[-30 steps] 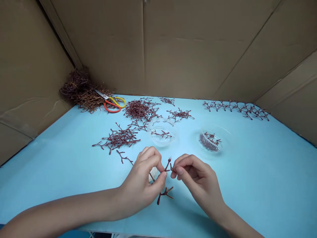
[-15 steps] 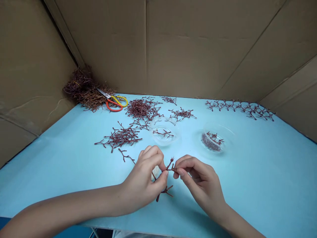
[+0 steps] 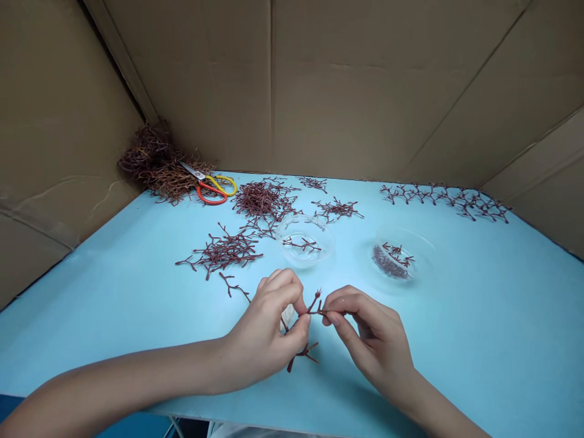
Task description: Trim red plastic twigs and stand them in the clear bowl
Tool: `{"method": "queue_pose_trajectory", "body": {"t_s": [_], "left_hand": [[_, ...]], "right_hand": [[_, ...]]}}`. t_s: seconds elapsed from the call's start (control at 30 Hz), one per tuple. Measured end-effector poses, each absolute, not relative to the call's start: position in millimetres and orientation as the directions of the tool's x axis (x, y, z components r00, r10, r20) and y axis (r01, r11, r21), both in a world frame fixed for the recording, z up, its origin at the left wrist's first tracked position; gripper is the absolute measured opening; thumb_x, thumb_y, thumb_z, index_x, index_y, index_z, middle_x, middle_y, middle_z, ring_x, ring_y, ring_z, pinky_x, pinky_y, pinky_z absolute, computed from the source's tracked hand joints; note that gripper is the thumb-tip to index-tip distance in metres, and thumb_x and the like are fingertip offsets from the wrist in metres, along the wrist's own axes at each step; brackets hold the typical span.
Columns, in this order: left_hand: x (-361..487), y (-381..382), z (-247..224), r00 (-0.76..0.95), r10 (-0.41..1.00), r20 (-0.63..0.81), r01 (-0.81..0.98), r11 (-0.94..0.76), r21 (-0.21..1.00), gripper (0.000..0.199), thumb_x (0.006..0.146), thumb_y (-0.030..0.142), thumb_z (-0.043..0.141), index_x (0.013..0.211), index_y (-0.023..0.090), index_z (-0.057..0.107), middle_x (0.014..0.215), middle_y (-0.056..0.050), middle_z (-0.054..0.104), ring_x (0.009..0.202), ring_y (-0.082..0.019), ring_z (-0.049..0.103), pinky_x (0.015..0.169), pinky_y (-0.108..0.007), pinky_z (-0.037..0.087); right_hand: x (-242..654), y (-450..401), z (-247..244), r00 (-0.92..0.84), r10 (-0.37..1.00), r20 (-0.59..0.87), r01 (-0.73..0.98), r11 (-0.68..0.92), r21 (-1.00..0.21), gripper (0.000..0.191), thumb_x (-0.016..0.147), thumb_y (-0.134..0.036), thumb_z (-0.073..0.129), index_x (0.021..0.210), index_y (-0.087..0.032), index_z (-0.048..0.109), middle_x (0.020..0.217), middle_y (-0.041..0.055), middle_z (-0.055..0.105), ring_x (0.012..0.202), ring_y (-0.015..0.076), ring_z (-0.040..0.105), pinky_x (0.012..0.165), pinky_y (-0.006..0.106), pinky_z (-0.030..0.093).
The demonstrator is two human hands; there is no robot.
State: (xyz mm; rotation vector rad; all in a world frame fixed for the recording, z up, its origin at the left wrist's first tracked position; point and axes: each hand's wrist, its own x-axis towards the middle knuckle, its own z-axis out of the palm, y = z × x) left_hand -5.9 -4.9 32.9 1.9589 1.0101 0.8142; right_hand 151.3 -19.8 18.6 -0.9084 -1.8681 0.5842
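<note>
Between thumb and fingers, my left hand [image 3: 271, 331] pinches a small brown branched twig [image 3: 314, 300] near its fork. My right hand [image 3: 369, 334] pinches the far end of the same twig, its fingertips hiding the tip. Under my left hand lies another forked brown twig [image 3: 311, 351], partly covered by the fingers. A small pale object [image 3: 287, 315] shows behind my left thumb; I cannot make out what it is. Just left of that hand, a thin twig [image 3: 233, 285] rests on the blue table [image 3: 479, 328].
Beyond my hands stand a clear bowl [image 3: 305, 258] with a twig in it and a second clear bowl [image 3: 392, 261] holding dark bits. Twig piles [image 3: 228, 250] lie at left, with scissors [image 3: 214, 188] by a tangled bundle [image 3: 155, 164]. Linked twigs [image 3: 447, 199] lie back right. Cardboard walls [image 3: 347, 91] enclose the table.
My right hand has shifted very slightly to the right, and its fingertips sit a touch farther from my left hand. Both hands keep their pinch on the twig.
</note>
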Motion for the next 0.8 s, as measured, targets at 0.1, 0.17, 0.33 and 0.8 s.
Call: {"method": "queue_pose_trajectory", "body": {"t_s": [0.1,0.17,0.33,0.8], "left_hand": [[-6,-4,32,0.483,0.859,0.168,0.359,-0.369,0.857,0.015,0.069,0.007,0.040,0.059,0.017,0.035,0.070,0.001,0.040,0.071,-0.013,0.041,0.063,-0.026,0.030],[-6,-3,31,0.485,0.862,0.149,0.358,-0.351,0.865,0.015,0.069,0.007,0.040,0.059,0.017,0.035,0.069,0.001,0.039,0.070,-0.013,0.041,0.063,-0.025,0.029],[-5,0,28,0.501,0.854,0.141,0.344,-0.346,0.873,0.015,0.069,0.006,0.039,0.059,0.017,0.035,0.069,0.001,0.038,0.070,-0.013,0.040,0.062,-0.024,0.029],[-1,-5,17,0.475,0.857,0.198,0.347,-0.390,0.853,0.016,0.070,0.006,0.037,0.060,0.017,0.032,0.069,0.001,0.039,0.065,-0.011,0.040,0.060,-0.024,0.031]], "right_hand": [[152,-19,18,-0.292,0.784,0.547,0.344,0.620,-0.705,0.014,0.077,-0.006,0.045,0.076,-0.020,0.047,0.065,0.0012,0.053,0.061,0.0118,0.051,0.051,0.023,0.042],[152,-18,16,-0.309,0.786,0.535,0.345,0.617,-0.707,0.014,0.077,-0.007,0.045,0.076,-0.020,0.047,0.065,0.0008,0.052,0.060,0.0115,0.051,0.051,0.023,0.042],[152,-17,13,-0.335,0.808,0.484,0.333,0.582,-0.742,0.013,0.078,-0.008,0.044,0.074,-0.020,0.047,0.064,-0.0002,0.052,0.060,0.0108,0.050,0.052,0.022,0.041],[137,-25,-2,-0.095,0.836,0.540,0.339,0.537,-0.772,0.014,0.077,-0.008,0.044,0.071,-0.019,0.049,0.064,0.0004,0.051,0.057,0.0104,0.051,0.048,0.020,0.043]]}}
